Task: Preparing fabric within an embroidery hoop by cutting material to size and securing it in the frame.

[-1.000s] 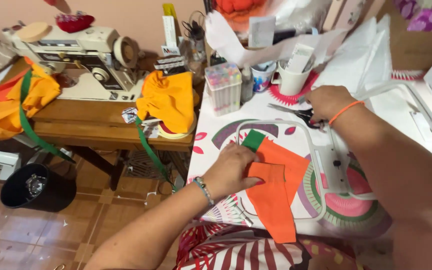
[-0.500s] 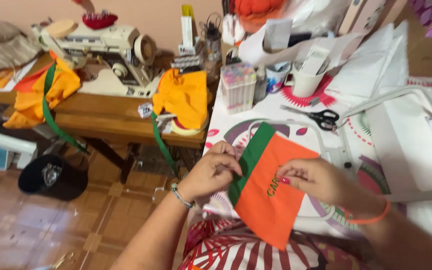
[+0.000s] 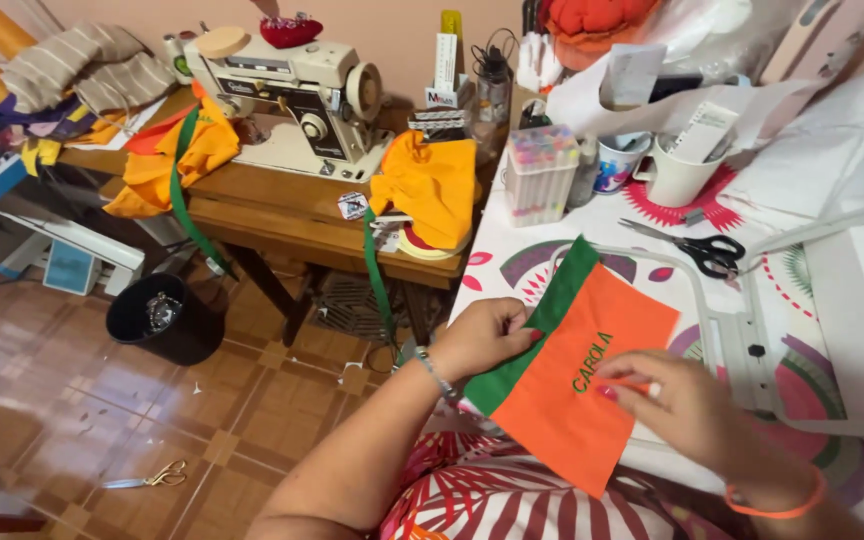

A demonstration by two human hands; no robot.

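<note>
An orange fabric piece with a green band along one edge and green embroidered lettering lies spread at the near edge of a patterned table. My left hand pinches its green edge. On the orange part, my right hand rests its fingertips beside the lettering and holds the cloth flat.
Black-handled scissors lie beyond the cloth, beside a white embroidery hoop frame. Cups and a clear box of threads stand at the back. A sewing machine sits on a wooden table at left, a black bin on the floor.
My right hand came back from the scissors to the cloth. The fabric was unfolded and turned, so its lettering faces up. The view has shifted right and closer.
</note>
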